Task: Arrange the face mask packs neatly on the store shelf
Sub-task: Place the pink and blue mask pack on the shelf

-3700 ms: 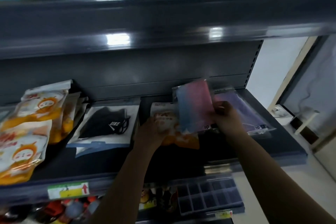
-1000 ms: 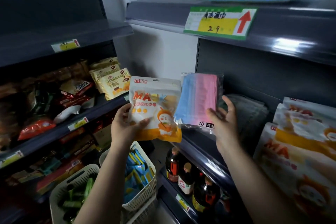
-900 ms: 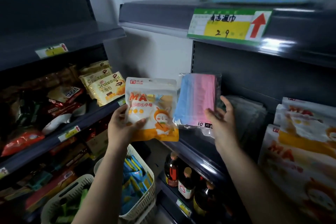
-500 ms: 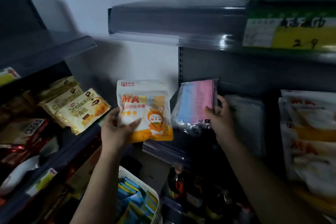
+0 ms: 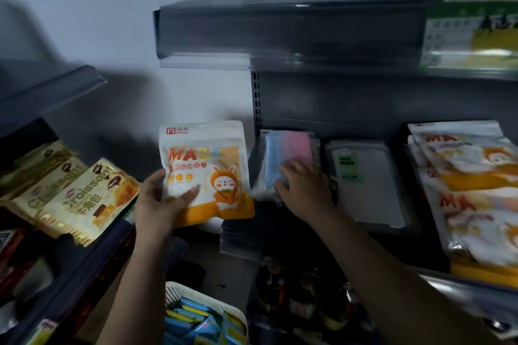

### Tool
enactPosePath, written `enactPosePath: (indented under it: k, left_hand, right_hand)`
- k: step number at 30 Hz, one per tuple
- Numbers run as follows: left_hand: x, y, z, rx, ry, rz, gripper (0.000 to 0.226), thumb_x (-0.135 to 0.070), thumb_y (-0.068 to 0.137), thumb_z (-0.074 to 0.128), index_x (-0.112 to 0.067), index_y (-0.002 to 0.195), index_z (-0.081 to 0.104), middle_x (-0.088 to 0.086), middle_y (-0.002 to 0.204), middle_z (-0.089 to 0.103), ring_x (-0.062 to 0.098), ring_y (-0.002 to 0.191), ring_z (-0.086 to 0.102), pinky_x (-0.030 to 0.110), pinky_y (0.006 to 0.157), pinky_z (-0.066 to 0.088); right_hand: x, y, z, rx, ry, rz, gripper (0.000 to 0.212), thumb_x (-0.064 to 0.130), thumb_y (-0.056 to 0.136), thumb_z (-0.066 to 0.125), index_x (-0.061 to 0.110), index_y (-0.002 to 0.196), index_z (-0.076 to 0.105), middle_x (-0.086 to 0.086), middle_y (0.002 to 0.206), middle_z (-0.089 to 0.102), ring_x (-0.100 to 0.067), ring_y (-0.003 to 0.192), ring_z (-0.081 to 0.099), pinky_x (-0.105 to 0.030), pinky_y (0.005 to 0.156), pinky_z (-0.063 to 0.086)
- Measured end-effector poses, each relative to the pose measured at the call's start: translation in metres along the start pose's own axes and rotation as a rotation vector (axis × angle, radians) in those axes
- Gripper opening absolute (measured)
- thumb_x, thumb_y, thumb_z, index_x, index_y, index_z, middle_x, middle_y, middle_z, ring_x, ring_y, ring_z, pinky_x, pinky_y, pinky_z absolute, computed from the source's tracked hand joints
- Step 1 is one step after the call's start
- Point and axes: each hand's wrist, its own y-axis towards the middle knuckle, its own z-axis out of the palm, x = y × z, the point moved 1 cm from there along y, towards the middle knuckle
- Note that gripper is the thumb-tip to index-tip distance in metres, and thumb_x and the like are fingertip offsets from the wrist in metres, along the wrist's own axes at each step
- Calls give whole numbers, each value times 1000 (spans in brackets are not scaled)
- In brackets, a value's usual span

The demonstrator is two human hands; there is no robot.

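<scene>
Closest to you, below and between your forearms, a white basket [image 5: 224,307] holds blue and yellow packets, and under your right forearm dark bottles [image 5: 301,302] stand on a lower level, too blurred to read. Your left hand [image 5: 161,200] grips the white and orange mask pouch [image 5: 206,173] by its lower left corner, thumb across the front and fingers behind, holding it upright in the air just left of the shelf [image 5: 244,241] edge. Your right hand [image 5: 304,189], near the left one but holding a separate pack, lies on the blue and pink mask pack [image 5: 288,152], fingers spread and slightly bent over its lower half; the pack sits at the left end of the shelf, and whether you pinch it or only press it down cannot be told. Just right of that hand a white face mask pack [image 5: 367,185] lies flat on the shelf, and further right again a pile of orange mask pouches [image 5: 473,193] overlaps toward the shelf front. Left of your left hand, on a neighbouring rack, gold croissant packets [image 5: 81,199] lean in a row. Beyond both hands rises the dark back panel [image 5: 364,101], and above it the upper shelf [image 5: 291,28] carries a blurred green and yellow price tag [image 5: 473,39] at the right.
</scene>
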Motion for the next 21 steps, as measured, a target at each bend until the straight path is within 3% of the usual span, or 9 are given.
enactPosePath:
  k: [4, 7, 9, 12, 17, 21]
  left_hand:
    - [-6, -3, 9, 49, -38, 12, 68, -13, 69, 81, -22, 129, 49, 2, 124, 57, 25, 108, 61, 48, 88, 54]
    - [-14, -9, 31, 89, -55, 24, 66, -17, 67, 83, -27, 124, 51, 2, 124, 58, 26, 107, 63, 50, 85, 55]
    - [-21, -17, 56, 135, -52, 32, 66, -20, 66, 83, -30, 122, 51, 1, 123, 57, 26, 107, 62, 51, 84, 55]
    - [-34, -37, 100, 238, -85, 42, 65, -18, 72, 79, -27, 127, 47, 0, 118, 54, 26, 107, 60, 47, 85, 55]
    - [-50, -78, 170, 426, -171, 21, 63, 0, 76, 73, -18, 131, 48, 4, 119, 59, 26, 109, 60, 47, 90, 53]
    - [-59, -109, 222, 574, -61, 116, 63, 5, 75, 71, -21, 127, 48, -8, 102, 60, 9, 95, 59, 21, 72, 53]
  right_hand:
    - [2, -5, -15, -140, 235, -2, 42, 32, 98, 40, 15, 135, 47, -5, 141, 47, -25, 132, 40, -35, 105, 32]
    - [2, -26, -35, -201, 573, 44, 39, 33, 93, 53, 11, 126, 51, -6, 128, 57, -22, 117, 54, -29, 92, 41]
    - [-3, -40, -46, -192, 662, 82, 44, 36, 86, 64, 12, 121, 51, -2, 118, 59, -17, 106, 57, -27, 84, 44]
    - [-27, -58, -63, -266, 713, 156, 52, 33, 77, 75, 17, 120, 49, 4, 111, 57, -14, 97, 58, -23, 72, 45]
    - [-90, -89, -98, -409, 564, 260, 59, 27, 78, 74, 10, 129, 49, -7, 125, 50, -19, 111, 53, -12, 74, 31]
    - [-142, -113, -122, -453, 495, 303, 49, 24, 81, 71, 7, 124, 54, -13, 131, 48, -26, 116, 51, -16, 84, 35]
